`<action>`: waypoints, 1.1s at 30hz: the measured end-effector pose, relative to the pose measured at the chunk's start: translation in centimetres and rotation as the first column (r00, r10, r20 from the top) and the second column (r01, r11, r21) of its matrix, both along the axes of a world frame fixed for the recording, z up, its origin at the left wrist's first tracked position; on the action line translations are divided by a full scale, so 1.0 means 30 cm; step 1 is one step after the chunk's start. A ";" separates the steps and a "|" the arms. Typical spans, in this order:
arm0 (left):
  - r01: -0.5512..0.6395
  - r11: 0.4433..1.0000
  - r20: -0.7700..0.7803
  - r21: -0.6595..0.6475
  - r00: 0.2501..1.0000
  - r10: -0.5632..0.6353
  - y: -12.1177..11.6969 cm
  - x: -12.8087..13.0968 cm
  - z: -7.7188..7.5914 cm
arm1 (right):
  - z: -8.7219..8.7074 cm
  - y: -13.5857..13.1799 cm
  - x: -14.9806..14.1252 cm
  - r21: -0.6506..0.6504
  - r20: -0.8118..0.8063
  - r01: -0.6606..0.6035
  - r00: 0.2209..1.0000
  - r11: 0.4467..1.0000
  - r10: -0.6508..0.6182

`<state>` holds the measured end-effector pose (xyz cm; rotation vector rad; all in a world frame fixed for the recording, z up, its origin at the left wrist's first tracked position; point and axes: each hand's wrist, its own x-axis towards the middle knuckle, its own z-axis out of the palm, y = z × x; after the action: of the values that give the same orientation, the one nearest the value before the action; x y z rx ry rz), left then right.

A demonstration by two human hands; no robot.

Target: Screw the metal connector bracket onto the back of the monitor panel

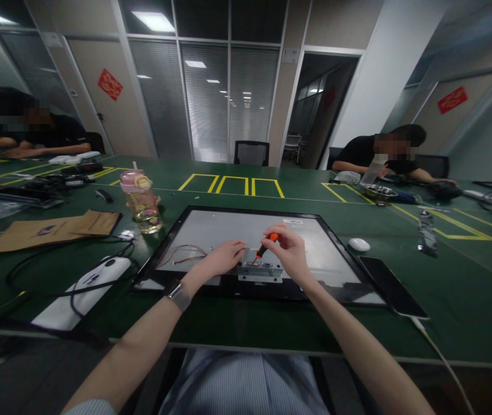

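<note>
A flat display panel [198, 227] with a black frame lies back side up on the green table. Near its front edge stands a small metal bracket [259, 276] with ports and a circuit board on it. My left hand [227, 256], fingers together, grips the bracket's left end; the fingertips are partly hidden. Between the fingers of my right hand [289, 251] is a screwdriver [265, 246] with an orange and black handle. It is tilted, its tip down at the board behind the bracket. Thin wires [185, 248] lie on the panel to the left.
At left are a power strip [85, 291] with black cables, a brown paper envelope [51, 230] and a pink drink bottle [142, 202]. A phone [393, 285] on a cable and a white case [359, 244] lie at right. Other people sit at the table's far sides.
</note>
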<state>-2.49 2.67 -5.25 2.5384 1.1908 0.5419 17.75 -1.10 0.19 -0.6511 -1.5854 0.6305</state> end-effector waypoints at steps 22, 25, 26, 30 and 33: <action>0.028 0.999 -0.003 0.031 1.000 -0.028 0.005 0.003 0.000 | 0.015 -0.034 -0.004 -0.007 0.104 -0.123 0.987 0.992 0.123; 0.031 0.999 0.000 0.029 1.000 -0.031 0.004 0.003 0.004 | 0.016 -0.033 -0.004 -0.059 0.100 -0.209 0.972 0.976 0.214; 0.029 0.999 0.001 0.024 1.000 -0.029 0.004 0.003 0.005 | 0.012 -0.029 -0.004 -0.058 0.105 -0.205 0.972 0.977 0.211; 0.021 1.000 0.010 0.009 1.000 -0.021 0.006 0.002 0.000 | -0.003 -0.007 -0.001 -0.002 0.124 -0.106 0.987 0.994 0.106; 0.015 1.000 0.013 0.009 1.000 -0.015 0.010 0.001 -0.007 | 0.002 -0.007 0.003 0.027 0.118 -0.077 0.990 0.997 0.073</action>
<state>-2.47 2.98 -5.47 2.5451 1.1666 0.5611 17.83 -1.31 0.25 -0.6164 -1.7319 0.6311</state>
